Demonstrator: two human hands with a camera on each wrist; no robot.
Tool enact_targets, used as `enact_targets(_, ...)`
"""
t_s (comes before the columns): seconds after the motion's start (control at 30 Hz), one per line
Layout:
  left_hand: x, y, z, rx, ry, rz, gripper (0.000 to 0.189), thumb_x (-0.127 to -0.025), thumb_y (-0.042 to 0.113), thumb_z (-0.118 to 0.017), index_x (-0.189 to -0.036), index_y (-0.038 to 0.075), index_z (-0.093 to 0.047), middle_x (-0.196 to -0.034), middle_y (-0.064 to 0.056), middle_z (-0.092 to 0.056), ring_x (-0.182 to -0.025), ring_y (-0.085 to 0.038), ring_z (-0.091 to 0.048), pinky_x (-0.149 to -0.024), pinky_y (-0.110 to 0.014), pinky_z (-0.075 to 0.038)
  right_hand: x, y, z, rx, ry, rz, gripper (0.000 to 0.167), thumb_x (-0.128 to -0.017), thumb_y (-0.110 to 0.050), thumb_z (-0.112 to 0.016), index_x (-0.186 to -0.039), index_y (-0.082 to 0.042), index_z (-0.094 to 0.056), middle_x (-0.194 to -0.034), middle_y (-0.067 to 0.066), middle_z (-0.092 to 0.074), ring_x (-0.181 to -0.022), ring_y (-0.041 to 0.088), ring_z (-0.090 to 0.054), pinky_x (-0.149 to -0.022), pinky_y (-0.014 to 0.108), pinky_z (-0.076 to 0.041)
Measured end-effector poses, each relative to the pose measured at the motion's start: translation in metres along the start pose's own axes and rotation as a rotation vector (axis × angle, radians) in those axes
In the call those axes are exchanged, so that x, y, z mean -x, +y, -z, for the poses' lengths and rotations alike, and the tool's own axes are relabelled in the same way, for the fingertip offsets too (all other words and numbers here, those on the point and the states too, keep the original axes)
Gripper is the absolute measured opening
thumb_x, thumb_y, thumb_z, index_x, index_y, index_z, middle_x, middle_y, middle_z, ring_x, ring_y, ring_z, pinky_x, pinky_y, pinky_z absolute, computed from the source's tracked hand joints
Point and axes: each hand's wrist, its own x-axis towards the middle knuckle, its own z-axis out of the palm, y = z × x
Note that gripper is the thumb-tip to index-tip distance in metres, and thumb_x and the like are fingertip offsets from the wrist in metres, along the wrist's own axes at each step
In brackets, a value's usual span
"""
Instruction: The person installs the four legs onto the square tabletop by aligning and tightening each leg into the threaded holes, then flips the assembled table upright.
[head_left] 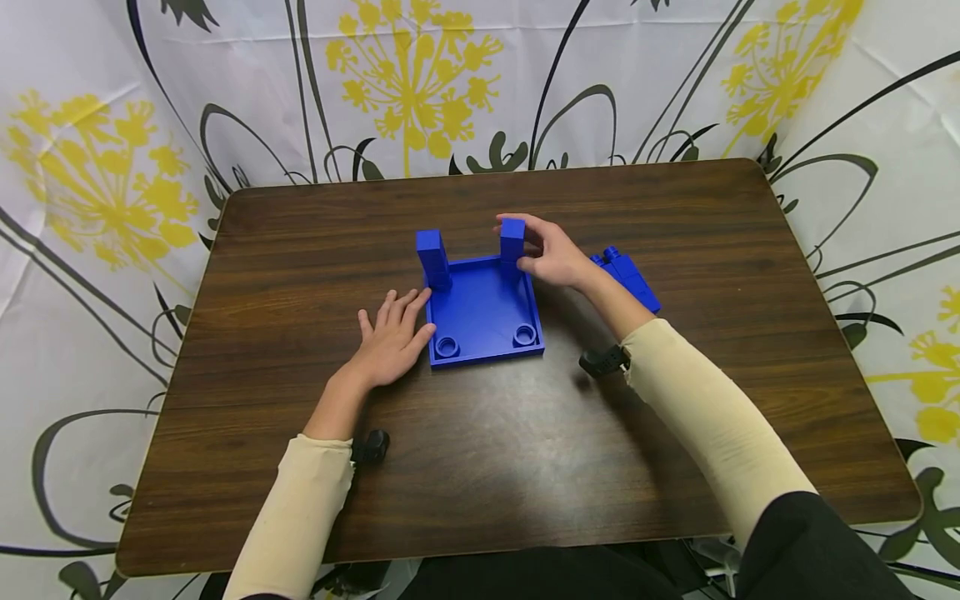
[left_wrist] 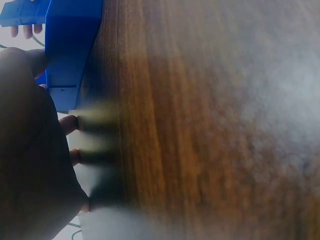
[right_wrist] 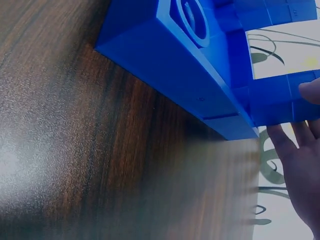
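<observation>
A square blue tray-like base (head_left: 487,304) with low walls lies in the middle of the table. Blue posts rise from its two far corners: the left post (head_left: 432,258) stands by itself, while the right post (head_left: 512,242) is held near its upper part between thumb and fingers of my right hand (head_left: 555,254). Round sockets show at the near corners, the left socket (head_left: 447,347) and the right socket (head_left: 524,335). My left hand (head_left: 392,346) rests with spread fingers on the table, its thumb and index finger touching the base's left wall (left_wrist: 70,55).
More blue block pieces (head_left: 628,279) with round studs lie right of the base, partly behind my right forearm. The brown wooden table (head_left: 487,467) has a patterned cloth (head_left: 262,75) behind it. Each wrist carries a small black device, the right device (head_left: 602,361) and the left device (head_left: 372,447).
</observation>
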Motion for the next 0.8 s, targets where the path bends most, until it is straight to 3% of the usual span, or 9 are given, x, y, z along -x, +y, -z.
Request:
enact_targets(0.23, 0.001, 0.001, 0.001, 0.001, -0.005, 0.0, 0.064, -0.104, 0.054, -0.024, -0.159, 0.028, -0.006, -0.162, -0.011, -0.01, -0.148, -0.036, 0.009, -0.102, -0.072, 0.013, 0.01, -0.028, 0.001, 0.018, -0.049, -0.019, 0.063, -0.087, 0.014, -0.054, -0.147, 0.001, -0.04, -0.136, 0.022, -0.055, -0.131, 0.033, -0.049, -0.108, 0.046, -0.036)
enact_targets(0.53, -0.002, -0.005, -0.004, 0.002, 0.005, 0.001, 0.065, -0.103, 0.058, -0.02, -0.159, 0.03, -0.005, -0.162, -0.009, -0.01, -0.148, -0.034, 0.01, -0.102, -0.07, 0.015, 0.0, 0.003, 0.004, 0.047, -0.031, -0.014, 0.061, -0.088, 0.01, -0.064, -0.145, 0.0, -0.044, -0.141, 0.019, -0.051, -0.131, 0.032, -0.049, -0.107, 0.045, -0.038)
enact_targets(0.8, 0.0, 0.0, -0.001, 0.005, 0.002, -0.003, 0.064, -0.104, 0.056, -0.024, -0.159, 0.028, -0.006, -0.162, -0.011, -0.01, -0.148, -0.036, 0.009, -0.102, -0.071, 0.015, 0.003, 0.004, 0.001, 0.173, 0.028, -0.033, 0.057, -0.089, -0.005, -0.072, -0.14, -0.002, -0.049, -0.135, 0.015, -0.056, -0.127, 0.028, -0.052, -0.1, 0.043, -0.045)
